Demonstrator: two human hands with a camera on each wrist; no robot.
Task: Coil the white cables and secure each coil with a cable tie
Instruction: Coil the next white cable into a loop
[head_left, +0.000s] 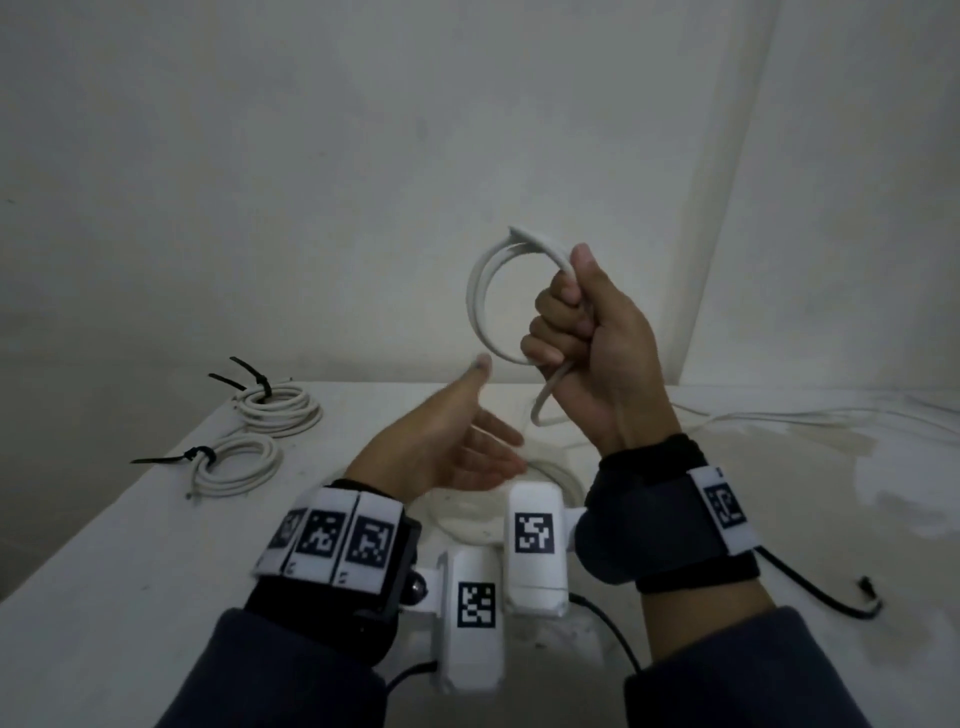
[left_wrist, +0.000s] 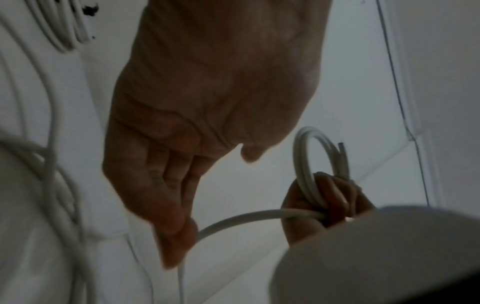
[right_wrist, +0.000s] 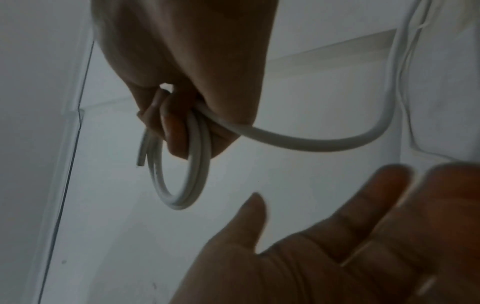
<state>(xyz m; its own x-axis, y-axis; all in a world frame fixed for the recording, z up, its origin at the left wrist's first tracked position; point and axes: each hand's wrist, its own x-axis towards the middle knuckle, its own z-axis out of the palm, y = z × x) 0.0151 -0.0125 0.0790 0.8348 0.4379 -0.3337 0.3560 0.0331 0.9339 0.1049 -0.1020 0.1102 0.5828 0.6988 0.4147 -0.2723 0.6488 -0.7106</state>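
Wrist cameras: white housings (head_left: 470, 613) with black-and-white markers sit at both wrists, nearest the viewer, above the bench (head_left: 104, 582).
Left hand: the left hand (head_left: 441, 447) is held over the bench with palm turned up and fingers spread and relaxed, gripping nothing; in the left wrist view the white cable's trailing length passes by its fingertips, and whether they touch it cannot be told.
Loose cable: more white cable (head_left: 550, 473) lies in a curve on the bench under the two hands.
Right hand: the right hand (head_left: 587, 338) is raised and clenched round a partly wound white cable coil (head_left: 480, 306), thumb up; a cut end sticks out at the top of the loops, and a tail hangs from the bottom of the fist.
Finished coils: two white coils lie on the left of the bench, the nearer coil (head_left: 239, 467) and the farther coil (head_left: 278, 410), each bound with a black cable tie (head_left: 200, 454) whose tail juts out.
Far right: thin white cables (head_left: 810, 418) run along the back of the bench toward the wall.
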